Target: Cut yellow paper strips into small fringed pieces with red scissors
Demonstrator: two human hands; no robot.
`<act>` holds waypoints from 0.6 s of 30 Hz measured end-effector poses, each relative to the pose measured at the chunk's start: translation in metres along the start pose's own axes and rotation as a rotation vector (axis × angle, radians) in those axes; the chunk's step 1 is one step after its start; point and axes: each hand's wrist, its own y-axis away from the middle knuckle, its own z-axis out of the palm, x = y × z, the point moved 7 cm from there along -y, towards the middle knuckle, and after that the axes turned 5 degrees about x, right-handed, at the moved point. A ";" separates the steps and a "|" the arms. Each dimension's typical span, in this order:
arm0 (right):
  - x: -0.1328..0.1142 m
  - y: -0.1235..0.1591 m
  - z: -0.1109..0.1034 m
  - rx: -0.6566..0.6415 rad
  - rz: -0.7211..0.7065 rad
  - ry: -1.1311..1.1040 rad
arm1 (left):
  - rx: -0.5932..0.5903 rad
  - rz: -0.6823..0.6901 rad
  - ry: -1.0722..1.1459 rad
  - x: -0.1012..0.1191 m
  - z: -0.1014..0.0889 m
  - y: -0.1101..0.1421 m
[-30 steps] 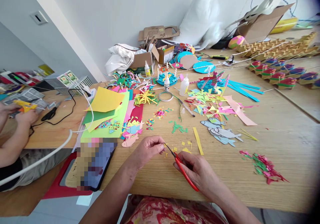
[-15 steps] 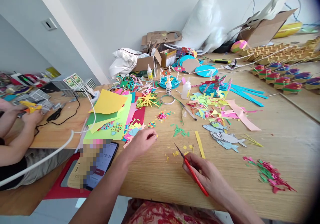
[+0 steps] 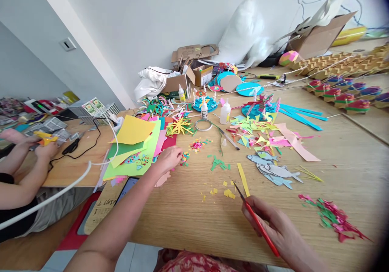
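My left hand (image 3: 169,159) reaches over the table with its fingers pinched together beside a small heap of coloured paper dots (image 3: 184,158). Whatever is between those fingertips is too small to make out. Red-handled scissors (image 3: 257,217) are gripped in my right hand (image 3: 270,223), their dark blades pointing forward and left. Close to the blade tips lie small yellow paper snippets (image 3: 229,194) and a narrow yellow paper strip (image 3: 243,179). Green snippets (image 3: 219,163) and a pile of pink confetti (image 3: 197,144) are further back.
Coloured paper sheets (image 3: 132,130) and a partly covered phone (image 3: 124,191) lie left. Grey paper fish (image 3: 278,170) and red-green scraps (image 3: 334,219) are right. Glue bottles (image 3: 225,112) stand behind. A white tube (image 3: 75,179) crosses the left side, near a co-worker's hands (image 3: 45,148).
My left hand has moved away from the scissors, forward and left to the dots, carrying a small yellow piece midway. My right hand has drawn back rightward with the scissors.
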 end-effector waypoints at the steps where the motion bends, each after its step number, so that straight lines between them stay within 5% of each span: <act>1: 0.001 0.001 -0.002 0.003 0.008 -0.010 | 0.005 0.012 0.005 0.004 -0.003 0.002; 5: 0.002 0.003 -0.009 0.021 0.027 -0.040 | -0.043 0.142 0.076 0.045 -0.004 0.015; 10: -0.003 0.005 -0.011 0.021 0.033 -0.052 | -0.167 0.387 0.177 0.111 0.016 0.039; 18: -0.001 0.008 -0.009 0.022 0.043 -0.025 | -0.147 0.500 0.046 0.127 0.041 0.048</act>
